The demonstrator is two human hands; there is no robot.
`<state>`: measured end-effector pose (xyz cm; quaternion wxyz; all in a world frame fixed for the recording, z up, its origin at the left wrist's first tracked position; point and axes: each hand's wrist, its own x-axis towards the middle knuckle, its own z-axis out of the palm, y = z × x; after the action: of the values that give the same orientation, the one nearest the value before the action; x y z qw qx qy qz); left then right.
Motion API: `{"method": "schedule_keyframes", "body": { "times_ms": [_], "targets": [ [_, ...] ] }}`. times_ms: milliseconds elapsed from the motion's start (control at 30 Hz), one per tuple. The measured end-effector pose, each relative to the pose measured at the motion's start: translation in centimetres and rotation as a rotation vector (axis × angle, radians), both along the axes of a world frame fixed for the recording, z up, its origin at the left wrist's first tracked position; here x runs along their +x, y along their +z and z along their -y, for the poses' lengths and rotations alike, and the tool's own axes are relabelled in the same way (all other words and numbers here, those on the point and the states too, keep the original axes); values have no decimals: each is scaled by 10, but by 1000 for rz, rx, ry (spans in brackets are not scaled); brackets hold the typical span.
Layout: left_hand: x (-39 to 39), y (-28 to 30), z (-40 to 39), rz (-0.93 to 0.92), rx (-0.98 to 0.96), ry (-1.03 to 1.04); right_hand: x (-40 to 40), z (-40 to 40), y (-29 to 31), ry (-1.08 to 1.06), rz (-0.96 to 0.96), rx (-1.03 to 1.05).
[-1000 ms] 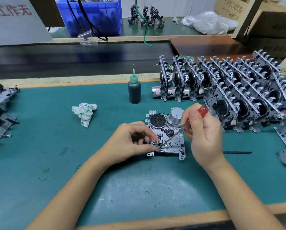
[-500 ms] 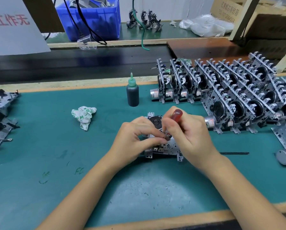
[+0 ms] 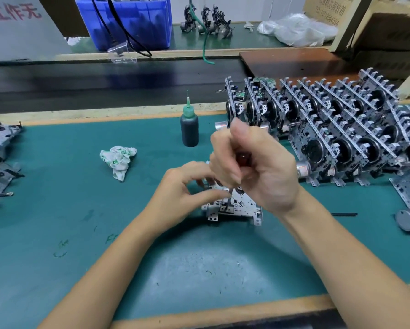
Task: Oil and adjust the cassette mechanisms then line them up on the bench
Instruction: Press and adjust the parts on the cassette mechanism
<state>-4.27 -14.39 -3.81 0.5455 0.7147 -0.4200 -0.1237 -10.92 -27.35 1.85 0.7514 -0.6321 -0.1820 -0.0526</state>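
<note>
My right hand point(image 3: 253, 167) has risen, fingers clamped on the red screwdriver point(image 3: 243, 159). My left hand point(image 3: 187, 186) pinches the cassette mechanism point(image 3: 234, 205); the screwdriver's tip is hidden.

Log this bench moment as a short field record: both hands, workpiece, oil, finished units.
left hand: fingers steady the cassette mechanism lying flat on the green mat
right hand: grips a red-handled screwdriver, tip hidden behind the fingers
oil bottle: upright, green nozzle, untouched, behind the workpiece
finished mechanisms: standing on edge in rows at right
rag: crumpled, left of the bottle
</note>
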Motion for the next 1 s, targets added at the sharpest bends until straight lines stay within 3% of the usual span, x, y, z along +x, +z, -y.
{"method": "schedule_keyframes", "body": {
  "times_ms": [67,133,200,300,467,667,767,933,1000],
  "targets": [
    [9,-2,-7,-21,74,174,-2,0,-1,-3,22,20],
    [16,-4,-13,-17,278,321,-3,0,-2,-6,13,48],
    [11,-5,-13,-120,433,282,-4,-1,-2,-22,7,62],
    [-4,-9,-5,-196,516,158,-5,-5,-2,-85,-8,82],
    [-5,-9,-3,-337,484,95,-7,-14,-1,-268,-7,110],
    [-8,-7,-2,-372,497,61,-10,-23,-3,-494,66,155],
    [-7,-7,-1,-392,497,73,-11,-23,-4,-475,64,153],
    [-6,-6,1,-412,524,77,-15,-11,0,-253,21,196],
    [-5,-7,1,-411,533,87,-15,-10,-1,-310,24,201]
  ]
}}
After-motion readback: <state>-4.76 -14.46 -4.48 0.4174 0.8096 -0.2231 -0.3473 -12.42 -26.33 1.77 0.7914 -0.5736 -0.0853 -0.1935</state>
